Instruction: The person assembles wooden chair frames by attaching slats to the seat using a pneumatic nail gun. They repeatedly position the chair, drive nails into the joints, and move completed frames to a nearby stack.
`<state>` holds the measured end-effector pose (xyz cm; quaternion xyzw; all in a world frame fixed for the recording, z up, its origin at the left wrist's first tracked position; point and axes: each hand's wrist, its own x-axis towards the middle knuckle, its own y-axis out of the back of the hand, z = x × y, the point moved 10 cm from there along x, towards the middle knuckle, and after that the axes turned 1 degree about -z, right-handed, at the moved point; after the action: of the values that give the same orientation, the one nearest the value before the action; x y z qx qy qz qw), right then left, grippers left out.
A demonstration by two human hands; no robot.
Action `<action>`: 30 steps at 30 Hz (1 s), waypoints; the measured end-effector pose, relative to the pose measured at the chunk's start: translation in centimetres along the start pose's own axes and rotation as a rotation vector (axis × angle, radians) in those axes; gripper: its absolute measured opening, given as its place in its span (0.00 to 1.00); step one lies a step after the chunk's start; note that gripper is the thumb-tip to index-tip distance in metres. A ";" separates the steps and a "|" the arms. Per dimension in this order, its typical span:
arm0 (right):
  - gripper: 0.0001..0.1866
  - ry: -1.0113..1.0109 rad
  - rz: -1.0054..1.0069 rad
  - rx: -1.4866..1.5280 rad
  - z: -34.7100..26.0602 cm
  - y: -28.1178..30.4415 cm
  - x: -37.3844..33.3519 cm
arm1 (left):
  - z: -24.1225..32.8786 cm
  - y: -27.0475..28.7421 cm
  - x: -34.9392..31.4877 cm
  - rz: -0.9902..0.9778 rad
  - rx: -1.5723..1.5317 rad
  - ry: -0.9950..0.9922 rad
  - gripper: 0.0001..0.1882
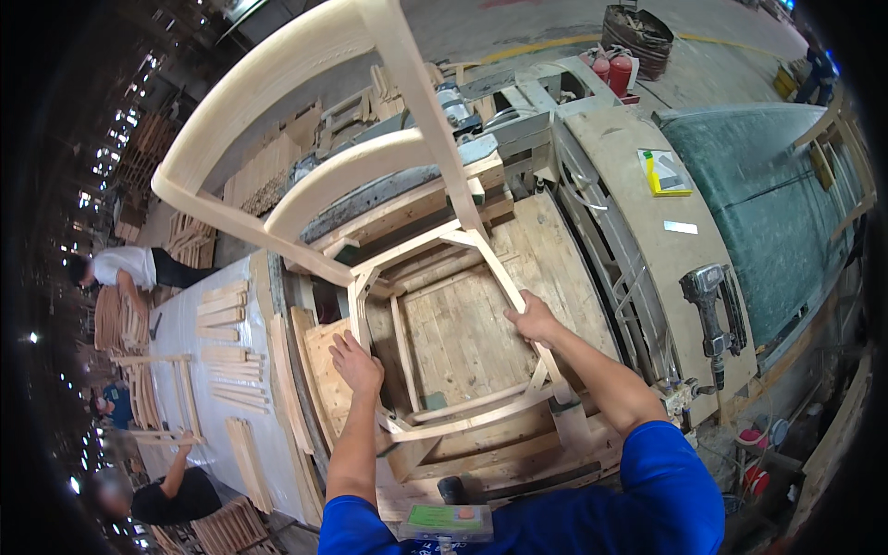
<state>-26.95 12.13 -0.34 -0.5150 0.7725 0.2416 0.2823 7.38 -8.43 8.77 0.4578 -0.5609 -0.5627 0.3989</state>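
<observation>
Chair (407,248) is between left grip (359,368) and right grip (535,320), above a tabletop (462,333), its back (254,83) rising beyond both. Right grip is closed around the right seat rail (499,268). Left grip is at the left seat rail (359,307), with fingers (344,348) partly spread; I cannot tell if it is gripping. Well apart, right of right grip, a grey tool (710,310) lies on a board (638,213).
</observation>
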 end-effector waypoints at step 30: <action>0.25 0.802 0.274 -0.008 -14.9 5.8 -24.5 | 3.7 16.3 -5.4 0.310 -0.550 -0.235 0.38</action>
<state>-27.58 20.45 27.76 -0.4617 0.8816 0.0602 -0.0772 4.21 -3.10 25.15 0.1744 -0.4933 -0.6744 0.5209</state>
